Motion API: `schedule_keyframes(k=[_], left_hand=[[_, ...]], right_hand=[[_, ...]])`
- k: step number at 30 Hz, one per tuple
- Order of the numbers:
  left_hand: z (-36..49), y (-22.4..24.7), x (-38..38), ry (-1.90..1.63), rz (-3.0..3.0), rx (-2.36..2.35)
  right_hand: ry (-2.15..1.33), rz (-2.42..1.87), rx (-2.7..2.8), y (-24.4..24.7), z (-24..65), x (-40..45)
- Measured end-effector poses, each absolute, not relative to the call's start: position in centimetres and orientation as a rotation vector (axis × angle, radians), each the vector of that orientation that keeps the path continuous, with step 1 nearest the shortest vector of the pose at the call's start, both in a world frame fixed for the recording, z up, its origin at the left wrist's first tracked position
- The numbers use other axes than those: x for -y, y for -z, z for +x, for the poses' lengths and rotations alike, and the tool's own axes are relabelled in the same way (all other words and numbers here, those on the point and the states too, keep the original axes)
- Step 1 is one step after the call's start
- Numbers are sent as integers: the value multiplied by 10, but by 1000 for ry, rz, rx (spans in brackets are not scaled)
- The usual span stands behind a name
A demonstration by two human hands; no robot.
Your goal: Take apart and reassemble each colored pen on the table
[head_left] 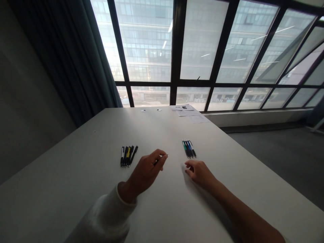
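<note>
Nearest, the white desk (157,209) is crossed by two forearms, the left covered by a pale sleeve (106,212), the right bare. The right hand (198,171) is held low over the desk's right half, palm turned inward; its thumb and forefinger are kept a little apart, and nothing is seen between them. By the left hand (148,167), a slim dark pen (156,161) is gripped, with thumb and fingers closed on it; most of the barrel is hidden, and only its tip is shown beyond the fingertips, pointed toward the desk's right edge.

Just beyond the left wrist, toward the desk's left edge, a left group of pens (128,156) is laid side by side; black barrels are mixed with a white one and a yellow one. Slightly farther off, toward the right edge, a right group of pens (188,149) is set close together, with green, blue and white parts seen; it is not touched by the right hand.

At the far right corner, printed sheets (186,113) are spread. Near the far edge, two small white ovals with dark marks (159,110) are placed. Beyond, the room is bounded by a dark-framed window (146,40) and, at left, a dark curtain (76,57).
</note>
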State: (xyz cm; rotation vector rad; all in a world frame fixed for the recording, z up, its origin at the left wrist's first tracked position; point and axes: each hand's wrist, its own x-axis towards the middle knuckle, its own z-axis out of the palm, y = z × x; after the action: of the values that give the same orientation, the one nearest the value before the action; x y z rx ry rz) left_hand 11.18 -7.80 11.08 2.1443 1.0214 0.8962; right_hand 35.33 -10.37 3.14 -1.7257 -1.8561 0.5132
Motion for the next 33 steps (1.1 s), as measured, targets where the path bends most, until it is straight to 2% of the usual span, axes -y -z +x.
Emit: schedule_keyframes(k=[7,14,24,30,33], left_hand=[[134,-91,91,-758,1955,-903],[158,-55,95,-626,1380,-781],[159,-41,96,-598,1042,-655],[162,-24,92,-555,829,-743],[162,-21,90,-531,785,-772]], right_hand=[[-1180,-1069,1376,-56,341,119],[-1356,-934,1287,-47,336,120],[-1289,-991,1075,-44,342,113],[-618,-1867,1648,-41,370,108],[-557,-2028,1762,-30,377,105]])
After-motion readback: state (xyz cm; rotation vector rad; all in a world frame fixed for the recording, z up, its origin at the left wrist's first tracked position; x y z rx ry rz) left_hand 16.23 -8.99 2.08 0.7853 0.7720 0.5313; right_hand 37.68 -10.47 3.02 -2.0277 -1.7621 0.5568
